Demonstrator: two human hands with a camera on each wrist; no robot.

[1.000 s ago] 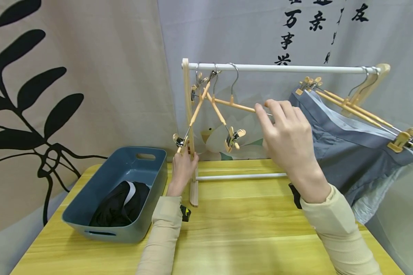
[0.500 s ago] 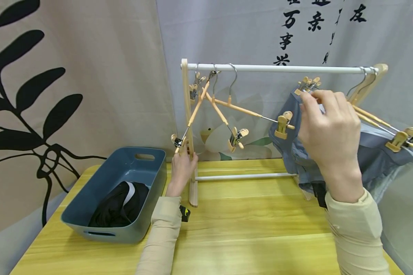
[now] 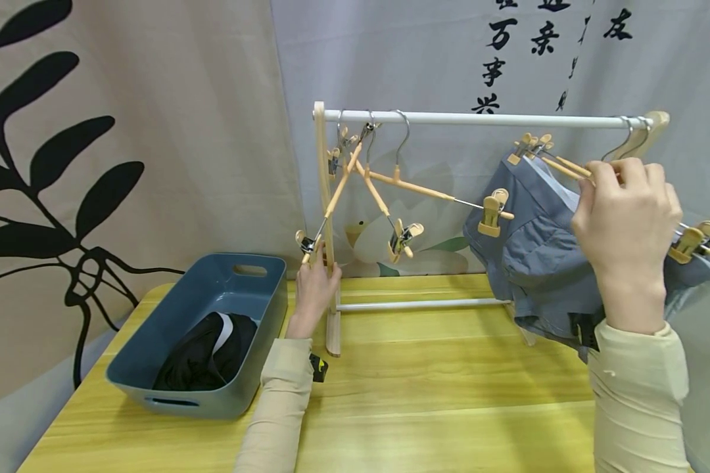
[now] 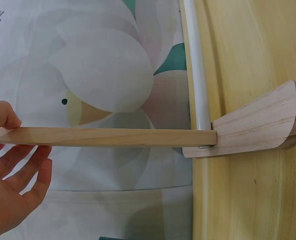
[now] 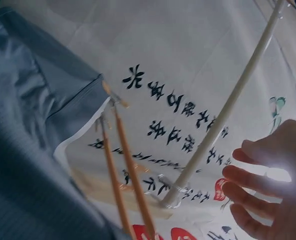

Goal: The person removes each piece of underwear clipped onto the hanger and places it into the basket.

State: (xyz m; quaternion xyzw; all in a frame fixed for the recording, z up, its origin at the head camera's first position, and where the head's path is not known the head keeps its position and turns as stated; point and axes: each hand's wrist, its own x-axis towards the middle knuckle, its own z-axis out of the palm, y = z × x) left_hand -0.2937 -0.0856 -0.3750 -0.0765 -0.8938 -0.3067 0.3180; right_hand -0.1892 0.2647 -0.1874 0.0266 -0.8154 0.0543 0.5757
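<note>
My left hand (image 3: pixel 315 289) holds the left wooden post (image 4: pixel 112 137) of a small clothes rack, thumb side above and fingers below it in the left wrist view. My right hand (image 3: pixel 630 226) is raised in front of the right-hand clip hangers (image 5: pixel 130 170), its fingers loosely bent. Nothing lies between those fingers in the right wrist view, where they are apart from the white rail (image 5: pixel 228 107). From those hangers a blue-grey garment (image 3: pixel 544 256) hangs by its waistband. My right hand and sleeve cover part of it in the head view.
Several bare clip hangers (image 3: pixel 417 187) hang at the rail's left end, their clips jutting forward. A blue plastic basket (image 3: pixel 154 335) with a black garment (image 3: pixel 210 355) in it stands left on the wooden table (image 3: pixel 426 407). A printed cloth (image 3: pixel 426 59) hangs behind.
My right hand has moved right, from the bare hanger's front clip to the hangers bearing the blue-grey garment. That clip now shows again. My left hand has stayed on the post.
</note>
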